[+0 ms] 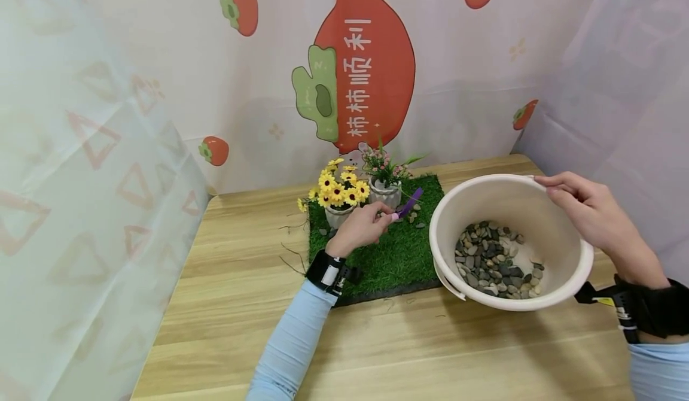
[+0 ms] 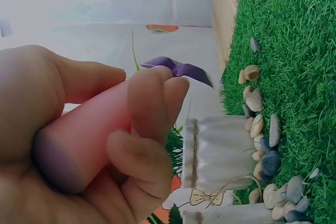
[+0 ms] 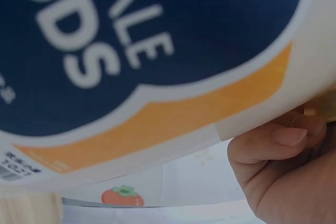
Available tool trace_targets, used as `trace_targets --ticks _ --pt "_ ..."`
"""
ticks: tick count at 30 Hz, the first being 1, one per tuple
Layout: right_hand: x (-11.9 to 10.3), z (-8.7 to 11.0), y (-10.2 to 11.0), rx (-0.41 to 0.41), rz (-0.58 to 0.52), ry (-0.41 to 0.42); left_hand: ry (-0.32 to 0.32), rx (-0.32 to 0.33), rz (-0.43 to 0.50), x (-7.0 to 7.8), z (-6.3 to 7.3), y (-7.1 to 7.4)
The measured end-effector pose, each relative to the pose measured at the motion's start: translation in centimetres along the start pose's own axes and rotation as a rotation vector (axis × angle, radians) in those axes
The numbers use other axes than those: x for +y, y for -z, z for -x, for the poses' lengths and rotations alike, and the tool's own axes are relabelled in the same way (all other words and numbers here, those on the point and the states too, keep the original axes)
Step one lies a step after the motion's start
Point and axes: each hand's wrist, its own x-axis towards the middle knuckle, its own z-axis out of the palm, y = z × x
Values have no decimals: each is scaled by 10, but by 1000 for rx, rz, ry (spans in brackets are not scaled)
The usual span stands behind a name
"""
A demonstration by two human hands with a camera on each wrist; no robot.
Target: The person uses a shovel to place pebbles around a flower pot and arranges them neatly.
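Note:
My left hand grips the pink handle of a small trowel, its purple blade raised over the grass mat near the flowerpots. In the left wrist view the fingers wrap the trowel's pink handle, which has a purple butt. My right hand holds the rim of a cream bucket at its far right side. Grey and tan pebbles cover part of the bucket's floor. The right wrist view shows the bucket's labelled outer wall close up, with fingertips curled at its edge.
On the green grass mat stand a pot of yellow flowers and a pot of pink flowers. Loose pebbles lie along the pots' bases. A wooden table bears everything, with a printed curtain behind.

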Motion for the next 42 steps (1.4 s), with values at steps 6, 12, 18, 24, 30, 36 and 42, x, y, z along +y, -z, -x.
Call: trace_targets --ticks 6,12,18,24,30,36,42 --pt "1 0 1 -29 17 -41 -40 56 -99 9 9 2" --pt "2 -1 1 -21 -24 -45 -90 51 -148 15 17 7" --pt "3 -3 -1 -23 -26 -43 -106 63 -176 16 21 7" --pt "13 -7 7 -51 -63 -74 -136 56 -203 18 22 6" --pt "28 -12 15 -75 -74 -121 -130 56 -200 18 25 7" --pt "35 -12 19 -94 -136 -158 -131 45 -211 16 31 8" --pt "38 -11 22 -117 -120 -201 -130 74 -243 15 40 11"
